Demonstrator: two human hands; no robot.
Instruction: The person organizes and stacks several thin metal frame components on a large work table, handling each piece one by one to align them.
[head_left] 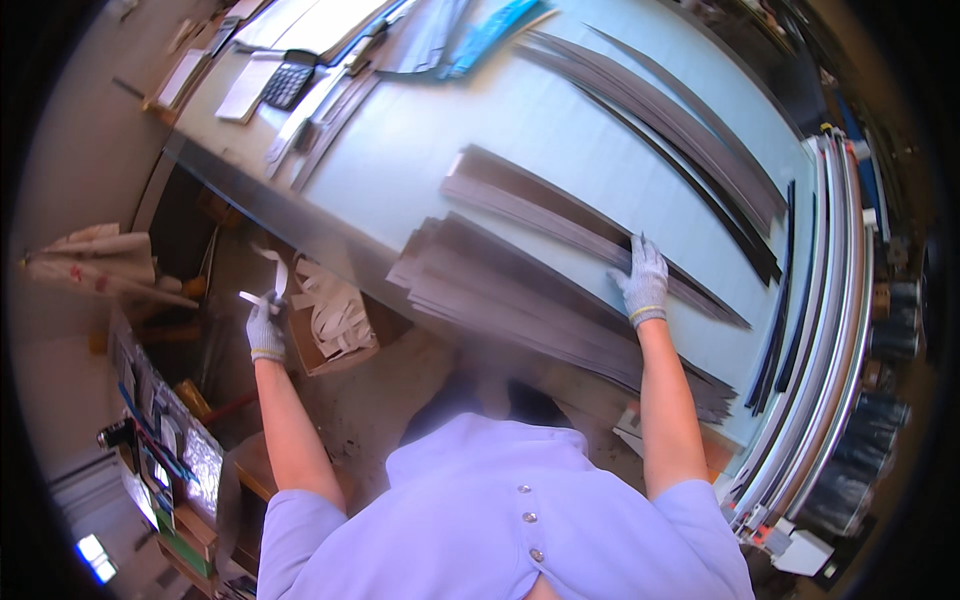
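Observation:
My left hand (264, 332), in a pale knit glove, is raised off the table's near left side. It is closed on a white strip (279, 270) that curls up above the fingers; a short white end pokes out to the side. My right hand (645, 283), gloved alike, lies on a stack of long grey strips (560, 212), fingers stretched out and somewhat apart. Nearer to me, a thicker fanned pile of grey strips (500, 290) reaches the table's front edge. Below my left hand's level stands a cardboard box (362, 355) full of cut pale strips (338, 312).
More grey strips (650, 110) and black strips (720, 215) lie across the pale tabletop (420, 150). Papers, a calculator (290, 80) and a blue sheet (495, 35) occupy its far left. Long rails (835, 300) border the right side. A cluttered shelf (180, 430) stands at left.

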